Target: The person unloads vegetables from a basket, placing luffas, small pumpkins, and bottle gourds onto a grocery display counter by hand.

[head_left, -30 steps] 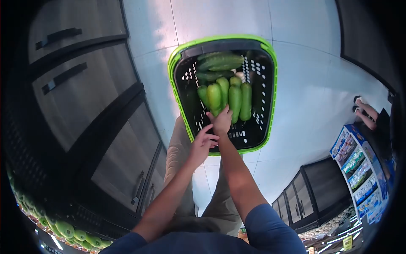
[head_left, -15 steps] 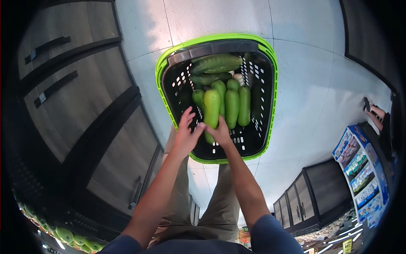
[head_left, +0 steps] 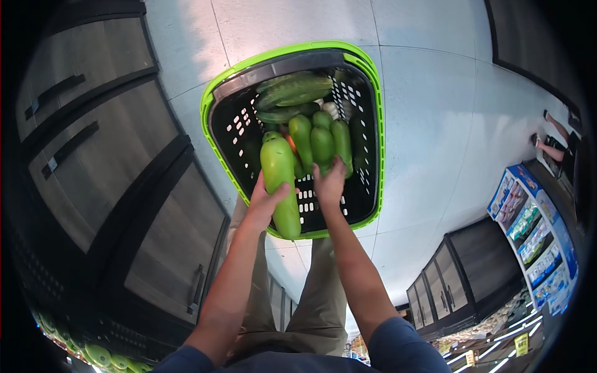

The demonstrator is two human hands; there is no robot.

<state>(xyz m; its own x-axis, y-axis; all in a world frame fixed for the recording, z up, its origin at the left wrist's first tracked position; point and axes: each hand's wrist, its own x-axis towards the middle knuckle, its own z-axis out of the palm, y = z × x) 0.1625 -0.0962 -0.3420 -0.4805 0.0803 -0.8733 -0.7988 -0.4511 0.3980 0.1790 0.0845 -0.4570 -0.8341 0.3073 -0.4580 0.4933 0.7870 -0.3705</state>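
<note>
My left hand (head_left: 266, 205) is closed around a long, light green bottle gourd (head_left: 280, 180), lifted over the near left side of the black basket (head_left: 364, 199) with its lime-green rim. Inside the basket, my right hand (head_left: 329, 185) has its thumb and fingers around the lower end of a smaller, darker green gourd (head_left: 322, 144). Similar green gourds lie on both sides of that one. Larger ridged green vegetables (head_left: 295, 91) rest across the far end, with white bulbs (head_left: 329, 110) beside them. A bit of something orange (head_left: 290, 143) shows next to the bottle gourd.
The basket stands on pale floor tiles (head_left: 429, 124). Dark wood-panelled cabinets (head_left: 174, 248) with handles line the left, and more cabinets (head_left: 448, 286) stand at lower right. A blue-and-white display rack (head_left: 541, 248) holds packets. Another person's legs (head_left: 552, 149) appear at far right.
My left hand has taken hold of the large bottle gourd, now lifted and moved left. My right hand has left it and reached farther in to the smaller gourds. The basket sits further left in view.
</note>
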